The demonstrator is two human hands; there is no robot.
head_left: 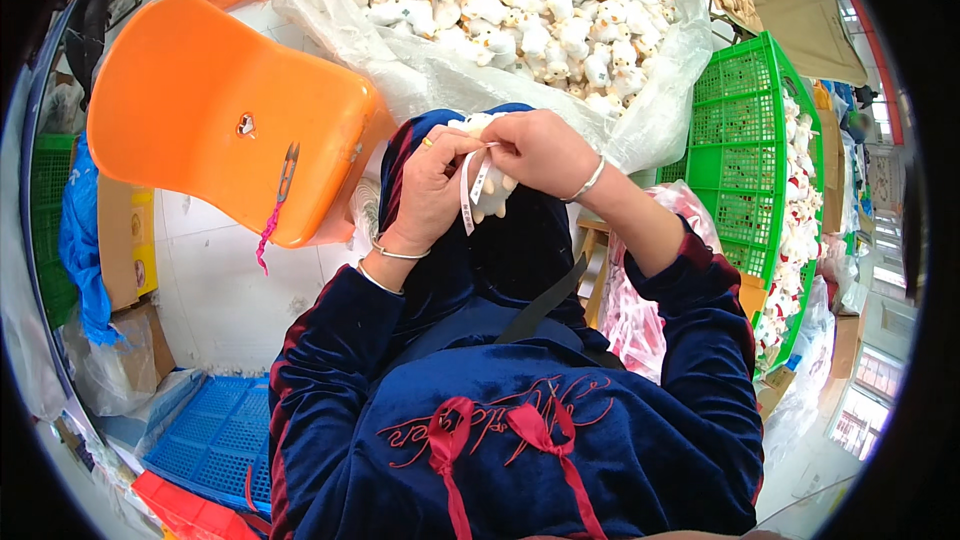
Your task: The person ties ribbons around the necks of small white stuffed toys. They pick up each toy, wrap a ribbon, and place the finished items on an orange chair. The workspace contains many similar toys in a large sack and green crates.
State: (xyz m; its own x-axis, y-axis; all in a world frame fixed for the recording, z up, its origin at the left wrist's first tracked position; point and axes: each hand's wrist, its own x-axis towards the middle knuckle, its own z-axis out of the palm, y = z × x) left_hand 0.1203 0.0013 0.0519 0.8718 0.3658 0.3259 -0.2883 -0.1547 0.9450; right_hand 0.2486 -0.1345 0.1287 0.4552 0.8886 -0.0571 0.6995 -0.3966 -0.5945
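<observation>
Small white plush toy (494, 200): just below the meeting fingertips, between the hands, above the lap
Narrow white ribbon with dark print (467, 202): hanging in front of the toy
Left hand (432, 180): bent fingers pinching the ribbon's upper end
Right hand (545, 152): thumb and forefinger pressed together there, beside the left fingertips

A toy workshop, with a heap of white toys (530, 15) and green crates (738, 145).
</observation>
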